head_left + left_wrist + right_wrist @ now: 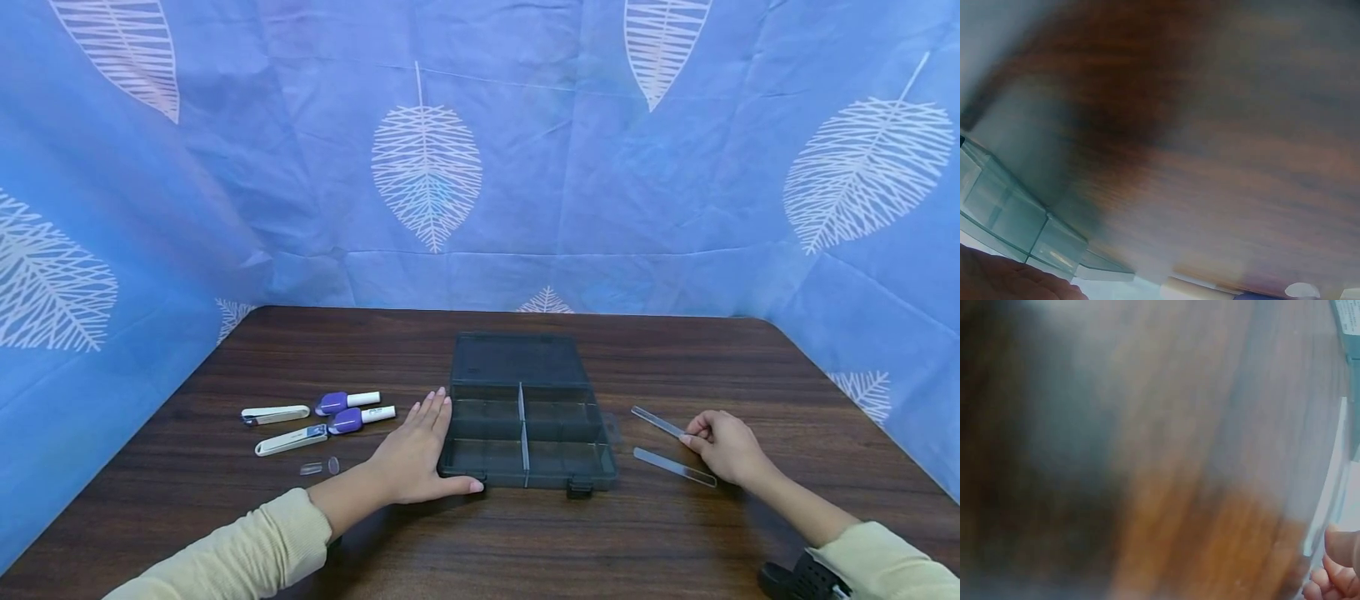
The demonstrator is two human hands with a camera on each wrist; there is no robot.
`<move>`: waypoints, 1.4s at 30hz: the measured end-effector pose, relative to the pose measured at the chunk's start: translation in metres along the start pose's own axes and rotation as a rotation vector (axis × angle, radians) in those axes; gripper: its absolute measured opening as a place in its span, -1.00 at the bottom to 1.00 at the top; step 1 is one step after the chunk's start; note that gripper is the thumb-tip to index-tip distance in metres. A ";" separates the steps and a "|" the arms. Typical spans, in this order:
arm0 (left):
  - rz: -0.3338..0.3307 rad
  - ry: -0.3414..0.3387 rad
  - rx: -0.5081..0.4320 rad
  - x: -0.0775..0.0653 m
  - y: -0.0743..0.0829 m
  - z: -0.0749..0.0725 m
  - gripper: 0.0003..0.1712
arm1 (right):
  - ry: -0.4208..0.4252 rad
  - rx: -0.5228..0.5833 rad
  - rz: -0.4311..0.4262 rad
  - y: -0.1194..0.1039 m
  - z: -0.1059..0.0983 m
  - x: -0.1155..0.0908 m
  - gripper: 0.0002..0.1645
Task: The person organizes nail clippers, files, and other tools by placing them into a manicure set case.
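A dark translucent compartment box (525, 479) stands mid-table with its lid folded back and its compartments bare. My left hand (416, 454) rests against the box's left side, fingers stretched along the wall and thumb at the front corner. In the left wrist view, part of that hand (1010, 278) shows beside the box wall (1007, 200). At the right, my right hand (723, 446) pinches the near end of a clear nail file (656, 421) between thumb and fingers. A second nail file (675, 467) lies on the table just in front of it.
Left of the box lie two purple nail polish bottles (332, 404) (347, 421) with white caps and two white nail clippers (274, 414) (292, 440). Small clear pieces (311, 468) lie nearer me. A blue leaf-patterned cloth (495, 275) hangs behind the wooden table (360, 350).
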State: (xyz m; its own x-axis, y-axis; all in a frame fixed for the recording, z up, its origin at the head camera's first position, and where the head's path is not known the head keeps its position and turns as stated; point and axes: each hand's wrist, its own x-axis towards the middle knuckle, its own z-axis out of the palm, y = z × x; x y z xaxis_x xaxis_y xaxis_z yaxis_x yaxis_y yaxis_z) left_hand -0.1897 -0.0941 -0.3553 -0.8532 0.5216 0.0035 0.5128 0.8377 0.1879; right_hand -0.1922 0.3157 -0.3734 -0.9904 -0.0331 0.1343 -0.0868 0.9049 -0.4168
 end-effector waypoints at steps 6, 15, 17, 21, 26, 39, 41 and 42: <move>-0.004 -0.001 0.003 0.001 -0.001 0.002 0.27 | -0.034 0.003 -0.026 -0.006 -0.005 0.002 -0.89; -0.005 0.009 0.017 0.002 -0.003 0.006 0.28 | -0.075 -0.011 -0.040 -0.012 -0.010 0.004 -0.89; -0.005 0.008 0.018 0.002 -0.003 0.006 0.28 | -0.070 -0.011 -0.046 -0.012 -0.012 0.005 -0.89; -0.005 0.010 0.023 0.002 -0.003 0.005 0.28 | -0.053 -0.006 -0.085 -0.013 -0.017 0.007 -0.90; -0.005 0.011 0.035 0.001 -0.002 0.004 0.27 | 0.004 0.004 -0.165 -0.016 -0.020 0.010 -0.93; -0.002 0.011 0.044 0.001 -0.002 0.002 0.27 | 0.155 0.094 -0.280 -0.043 -0.020 0.020 -0.93; -0.001 0.013 0.046 0.001 -0.002 0.002 0.27 | 0.142 0.106 -0.290 -0.050 -0.019 0.021 -0.92; -0.001 0.013 0.047 0.001 -0.002 0.002 0.27 | 0.132 0.113 -0.294 -0.054 -0.019 0.022 -0.92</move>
State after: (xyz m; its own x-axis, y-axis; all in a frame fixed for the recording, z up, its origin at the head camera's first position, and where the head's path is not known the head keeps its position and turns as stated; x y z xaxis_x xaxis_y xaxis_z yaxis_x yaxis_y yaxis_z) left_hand -0.1915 -0.0946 -0.3577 -0.8545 0.5192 0.0167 0.5160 0.8448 0.1415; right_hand -0.2074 0.2745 -0.3313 -0.8993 -0.2239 0.3756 -0.3855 0.8115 -0.4391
